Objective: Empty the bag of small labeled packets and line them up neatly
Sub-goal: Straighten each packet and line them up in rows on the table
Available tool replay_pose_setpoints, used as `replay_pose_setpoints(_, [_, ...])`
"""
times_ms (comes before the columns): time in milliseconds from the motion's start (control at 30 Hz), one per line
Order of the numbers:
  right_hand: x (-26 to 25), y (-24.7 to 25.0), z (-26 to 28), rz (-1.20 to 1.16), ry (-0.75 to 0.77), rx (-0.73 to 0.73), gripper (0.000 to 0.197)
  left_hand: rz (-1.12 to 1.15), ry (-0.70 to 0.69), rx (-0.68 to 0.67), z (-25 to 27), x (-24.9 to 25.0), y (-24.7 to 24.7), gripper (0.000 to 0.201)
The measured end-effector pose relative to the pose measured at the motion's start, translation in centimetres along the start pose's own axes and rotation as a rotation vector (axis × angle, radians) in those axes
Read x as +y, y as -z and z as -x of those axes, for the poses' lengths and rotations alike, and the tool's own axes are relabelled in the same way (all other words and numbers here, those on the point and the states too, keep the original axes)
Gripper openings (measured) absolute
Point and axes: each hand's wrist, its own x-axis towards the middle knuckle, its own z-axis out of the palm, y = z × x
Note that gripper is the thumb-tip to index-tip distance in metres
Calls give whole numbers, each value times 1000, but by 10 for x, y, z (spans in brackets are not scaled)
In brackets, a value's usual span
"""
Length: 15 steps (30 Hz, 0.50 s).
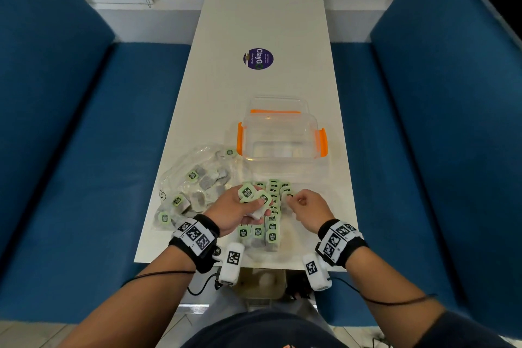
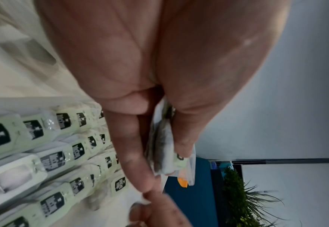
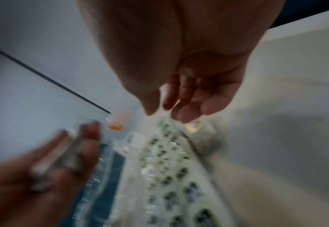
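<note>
Packets (image 1: pixel 271 207) with green labels lie in tidy rows on the near end of the white desk (image 1: pixel 254 22), between my two hands. My left hand (image 1: pixel 240 210) is raised just above the rows, fingers curled round a small bunch of packets (image 1: pixel 252 195); the left wrist view shows them pinched between thumb and fingers. My right hand (image 1: pixel 308 206) hovers at the right edge of the rows with fingers loosely bent and nothing in them; the right wrist view is blurred but shows the palm bare. To the left of the rows lies the clear plastic bag (image 1: pixel 195 183), crumpled, with several packets inside it. Just beyond the rows stands a clear container (image 1: pixel 282 133) with orange clips, and farther up the desk is a round purple sticker (image 1: pixel 258 58).
</note>
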Motion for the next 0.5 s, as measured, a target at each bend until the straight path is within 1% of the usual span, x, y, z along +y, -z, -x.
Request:
replay_pose_setpoints(67, [-17, 4, 15, -181, 109, -77, 23, -30, -3, -9, 0, 1, -3, 24])
replay_pose_setpoints(100, [-26, 6, 22, -228, 153, -114, 20, -40, -7, -17, 0, 1, -5, 25])
replay_pose_setpoints(200, [-39, 7, 31, -255, 244, -161, 8, -68, -20, -43, 0, 2, -10, 33])
replay_pose_setpoints(233, [-40, 8, 31, -257, 259, -155, 9, -77, -20, -48, 0, 3, -12, 32])
replay_pose_setpoints(300, [-42, 11, 29, -284, 243, -119, 10, -90, -14, -37, 0, 5, -15, 24])
replay_pose_setpoints(400, [-45, 22, 28, -330, 235, -69, 11, -102, -22, 33, -1, 7, -16, 12])
replay_pose_setpoints(500, [-48, 29, 28, -338, 250, -46, 9, -171, -55, 61, -3, 7, -17, 9])
